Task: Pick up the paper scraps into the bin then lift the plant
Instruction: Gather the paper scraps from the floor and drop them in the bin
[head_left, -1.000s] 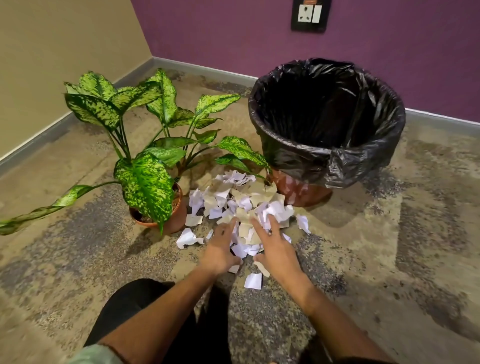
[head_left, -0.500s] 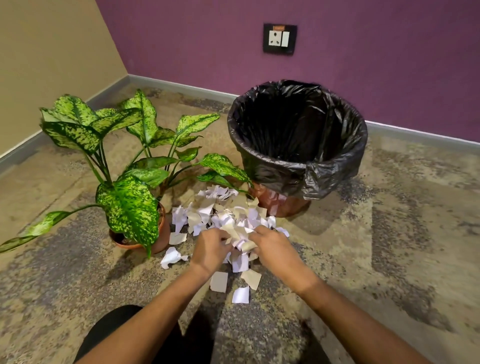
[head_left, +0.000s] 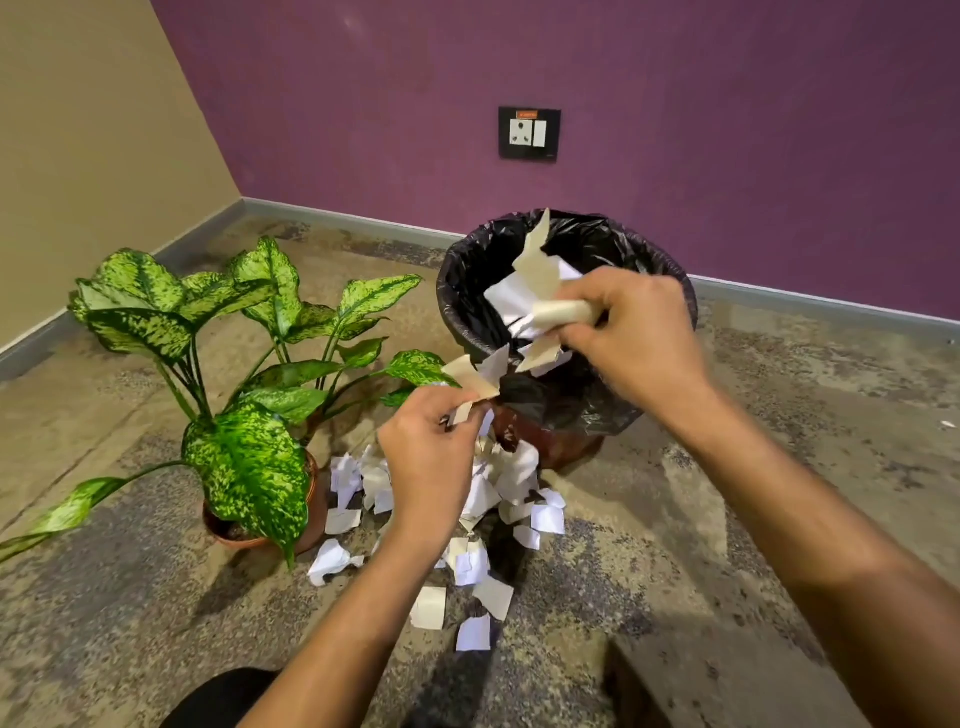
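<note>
While carrying scraps to the bin (head_left: 457, 291): right hand (head_left: 636, 343) and left hand (head_left: 431, 452) both squeezing paper scraps (head_left: 540, 280) tight, above the pile (head_left: 498, 493), so none drop.

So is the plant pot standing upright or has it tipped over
Upright. The plant pot sits flat on the floor, stems rising straight up, soil level inside the rim; neither hand touches it.

Glossy plastic bin liner (head_left: 524, 400); matt paper scraps (head_left: 546, 518).
</note>
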